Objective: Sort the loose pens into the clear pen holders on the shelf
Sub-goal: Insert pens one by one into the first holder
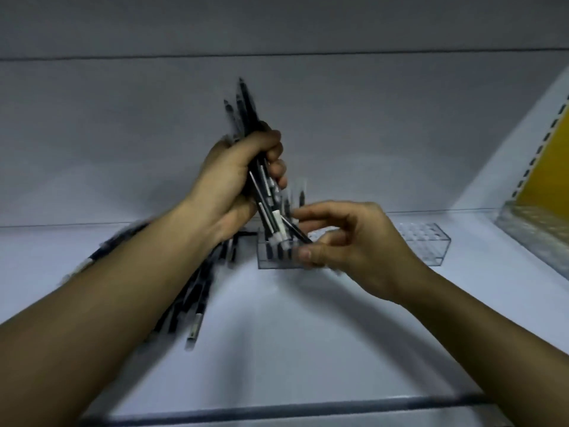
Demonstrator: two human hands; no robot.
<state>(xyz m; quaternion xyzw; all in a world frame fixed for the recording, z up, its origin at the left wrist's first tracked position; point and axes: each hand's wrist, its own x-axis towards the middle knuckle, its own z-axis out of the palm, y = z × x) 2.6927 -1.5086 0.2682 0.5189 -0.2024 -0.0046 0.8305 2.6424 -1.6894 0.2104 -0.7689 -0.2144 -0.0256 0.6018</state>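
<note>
Head view: left hand (234, 177) clenched round a bundle of black pens (246, 118), tips up, white ends down just above a clear pen holder (271, 260). Right hand (348, 238) beside it, thumb and fingertips pinching one pen (297, 234) at the holder's top; a few pens stand inside. Loose pens (197, 306) lie on the shelf (292, 328) under the left forearm. 2nd clear holder (428, 241) sits behind the right hand, w/ no pens visible.

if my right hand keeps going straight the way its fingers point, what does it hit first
Probably the bundle of pens gripped in your left hand. Your right hand points left over the clear pen holder, fingertips almost at the bundle's lower ends; depth is unclear.
</note>
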